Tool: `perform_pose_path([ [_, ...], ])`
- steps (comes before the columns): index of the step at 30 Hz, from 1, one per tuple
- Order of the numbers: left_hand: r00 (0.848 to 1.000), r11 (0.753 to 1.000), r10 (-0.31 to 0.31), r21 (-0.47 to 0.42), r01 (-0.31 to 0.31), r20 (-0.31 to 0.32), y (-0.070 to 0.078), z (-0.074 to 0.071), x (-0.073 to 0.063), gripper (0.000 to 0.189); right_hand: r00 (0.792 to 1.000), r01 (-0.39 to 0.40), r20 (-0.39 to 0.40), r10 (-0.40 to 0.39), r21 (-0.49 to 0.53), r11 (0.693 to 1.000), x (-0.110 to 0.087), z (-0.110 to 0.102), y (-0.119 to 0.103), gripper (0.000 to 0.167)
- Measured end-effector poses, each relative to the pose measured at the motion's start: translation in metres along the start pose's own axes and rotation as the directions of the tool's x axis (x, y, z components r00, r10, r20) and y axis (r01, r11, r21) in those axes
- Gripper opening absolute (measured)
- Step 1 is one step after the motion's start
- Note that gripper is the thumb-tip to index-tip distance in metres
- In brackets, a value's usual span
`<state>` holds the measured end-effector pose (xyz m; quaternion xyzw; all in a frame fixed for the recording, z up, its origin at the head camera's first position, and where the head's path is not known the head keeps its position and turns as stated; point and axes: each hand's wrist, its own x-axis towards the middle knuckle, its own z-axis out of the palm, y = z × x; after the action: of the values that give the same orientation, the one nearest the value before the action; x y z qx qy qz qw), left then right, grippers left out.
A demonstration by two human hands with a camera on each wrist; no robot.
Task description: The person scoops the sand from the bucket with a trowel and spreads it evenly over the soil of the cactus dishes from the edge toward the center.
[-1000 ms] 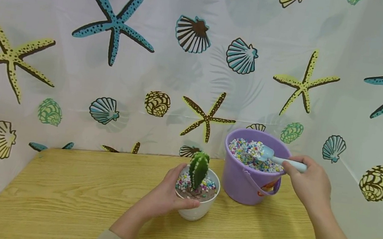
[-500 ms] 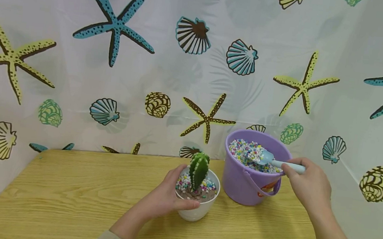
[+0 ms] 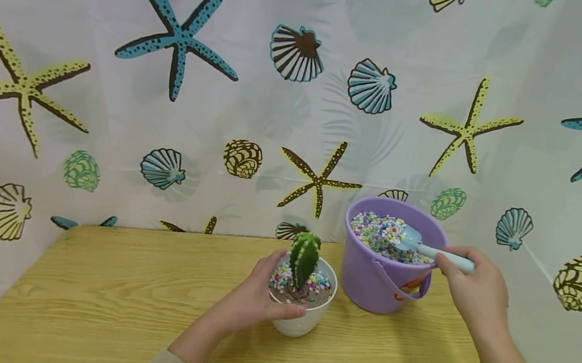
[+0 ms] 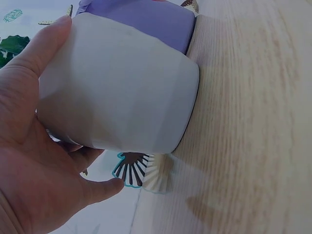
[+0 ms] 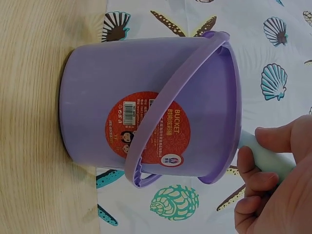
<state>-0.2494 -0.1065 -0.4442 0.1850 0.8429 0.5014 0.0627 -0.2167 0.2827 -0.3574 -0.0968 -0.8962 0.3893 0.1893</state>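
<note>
My left hand (image 3: 256,297) grips the side of a white flower pot (image 3: 298,325), thumb at the near side and fingers round the left and back. The pot stands upright on the table, and its pale wall (image 4: 122,87) fills much of the left wrist view. A green cactus (image 3: 304,261) rises from brown soil, with colourful beads (image 3: 318,280) scattered round it. My right hand (image 3: 478,289) holds a light blue hand shovel (image 3: 446,257) by its handle. The shovel's blade, with beads on it, lies inside a purple bucket (image 3: 373,284) amid many more small beads.
The bucket stands close behind and right of the pot, its handle (image 5: 170,92) hanging down beside a red label (image 5: 146,129). Under everything is a wooden table (image 3: 138,296). A sheet (image 3: 213,107) printed with starfish and shells hangs at the back and right.
The shovel dipped slightly lower into the beads, and now its handle end has moved right and down with my right hand. The left hand still holds the pot; the head view has shifted slightly.
</note>
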Motion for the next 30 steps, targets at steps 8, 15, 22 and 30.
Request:
perform_pose_path([
  [8, 1.0, 1.0, 0.01, -0.003, -0.01, -0.022, 0.003, -0.001, -0.003, 0.123, 1.0, -0.012, -0.024, 0.013, 0.032, 0.999, -0.004, 0.001, 0.0, 0.045],
  [15, 0.999, 1.0, 0.016, 0.003, -0.016, -0.038, 0.007, 0.001, -0.004, 0.121, 0.999, -0.026, -0.023, 0.028, 0.068, 0.997, -0.009, -0.001, -0.003, 0.047],
  [22, 0.999, 1.0, 0.006, 0.012, -0.005, -0.052, 0.009, 0.004, -0.004, 0.125, 0.999, -0.019, -0.041, 0.022, 0.073, 0.997, -0.013, -0.003, -0.006, 0.048],
  [30, 0.998, 1.0, 0.004, 0.021, -0.002, -0.068, 0.006, 0.007, -0.004, 0.127, 1.0, 0.006, -0.026, -0.004, 0.099, 0.995, -0.018, -0.007, -0.012, 0.044],
])
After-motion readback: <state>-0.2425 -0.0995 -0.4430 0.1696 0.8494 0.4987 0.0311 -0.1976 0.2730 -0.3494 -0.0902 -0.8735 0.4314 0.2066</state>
